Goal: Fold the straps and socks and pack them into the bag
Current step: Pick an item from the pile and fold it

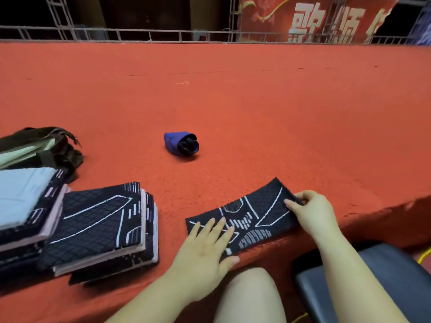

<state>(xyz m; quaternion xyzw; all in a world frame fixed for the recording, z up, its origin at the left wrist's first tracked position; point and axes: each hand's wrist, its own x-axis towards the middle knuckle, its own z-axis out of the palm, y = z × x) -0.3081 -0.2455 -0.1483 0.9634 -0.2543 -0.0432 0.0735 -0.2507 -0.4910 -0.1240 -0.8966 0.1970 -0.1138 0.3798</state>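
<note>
A black strap with white line patterns (254,213) lies flat near the front edge of the red surface. My left hand (205,252) presses flat on its left end with fingers straight. My right hand (310,213) pinches the strap's right end between thumb and fingers. A rolled blue and black sock bundle (182,144) sits farther back in the middle. At the left stand stacks of folded patterned straps (98,227). A dark olive bag (39,148) lies open at the far left.
The red carpeted surface (233,101) stretches far back to a metal railing (163,34). A grey folded cloth (21,192) tops the leftmost stack. A dark padded seat (373,276) and my knee are at the lower right.
</note>
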